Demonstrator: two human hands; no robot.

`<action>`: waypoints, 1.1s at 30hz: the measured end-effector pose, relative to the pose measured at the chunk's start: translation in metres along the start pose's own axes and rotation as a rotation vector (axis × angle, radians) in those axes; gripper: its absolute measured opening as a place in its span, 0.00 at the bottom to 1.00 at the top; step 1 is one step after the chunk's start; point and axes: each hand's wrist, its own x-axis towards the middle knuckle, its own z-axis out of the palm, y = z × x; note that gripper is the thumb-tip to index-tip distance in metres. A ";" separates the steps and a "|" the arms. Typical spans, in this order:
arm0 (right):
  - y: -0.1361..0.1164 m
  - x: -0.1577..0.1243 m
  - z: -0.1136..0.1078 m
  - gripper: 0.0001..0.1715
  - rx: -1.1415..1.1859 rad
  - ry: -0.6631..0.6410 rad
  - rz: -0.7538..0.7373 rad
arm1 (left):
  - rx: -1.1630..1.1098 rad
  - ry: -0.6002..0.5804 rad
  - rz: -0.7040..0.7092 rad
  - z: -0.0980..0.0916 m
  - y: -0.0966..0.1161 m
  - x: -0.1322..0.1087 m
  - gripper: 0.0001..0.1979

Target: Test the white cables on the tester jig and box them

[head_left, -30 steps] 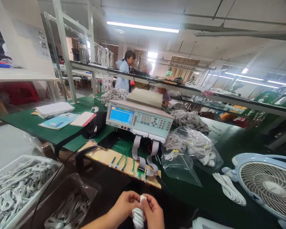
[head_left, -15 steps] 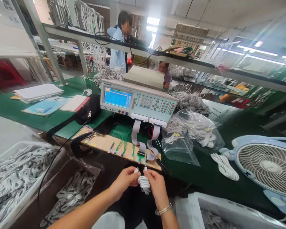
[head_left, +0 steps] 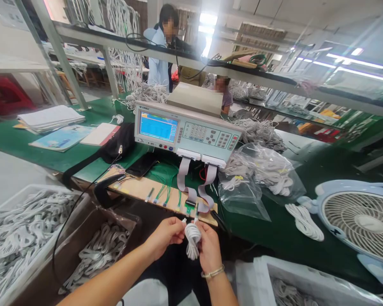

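A coiled white cable [head_left: 192,243] hangs between my two hands at the front edge of the wooden board [head_left: 137,190]. My left hand [head_left: 170,233] pinches one white plug end of it, close to the board. The other plug end is in my right hand [head_left: 207,241], held up against a small green connector board [head_left: 190,208]; I cannot tell whether it is plugged in. Grey ribbon cables [head_left: 182,174] run from that connector up to a bench tester [head_left: 187,136] with a lit blue screen.
Bins of coiled cables stand at the left [head_left: 28,229], beside it [head_left: 98,250] and at lower right [head_left: 287,276]. Bagged cables [head_left: 258,174], a loose coil [head_left: 304,221] and a fan [head_left: 364,225] lie to the right. Notebooks [head_left: 51,117] are at left. Two people are behind the shelf.
Both hands have shifted slightly up toward the board with the cable. The coil now hangs more upright and longer below my fingers. The view has moved a little.
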 end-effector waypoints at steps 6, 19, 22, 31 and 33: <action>-0.005 -0.003 -0.010 0.18 -0.280 -0.052 -0.113 | -0.026 0.053 0.063 0.007 -0.005 0.005 0.14; 0.002 -0.012 -0.010 0.18 -0.176 -0.062 -0.102 | -0.145 0.047 0.104 0.012 -0.010 0.007 0.15; 0.001 -0.006 -0.010 0.21 -0.226 -0.130 -0.036 | -0.081 -0.027 0.042 0.011 0.003 0.006 0.19; 0.003 0.019 -0.004 0.30 -0.391 -0.098 -0.003 | -0.037 0.012 0.072 0.017 0.003 0.023 0.22; 0.004 0.020 -0.003 0.30 -0.384 -0.066 -0.013 | -0.037 0.019 0.075 0.016 0.002 0.023 0.21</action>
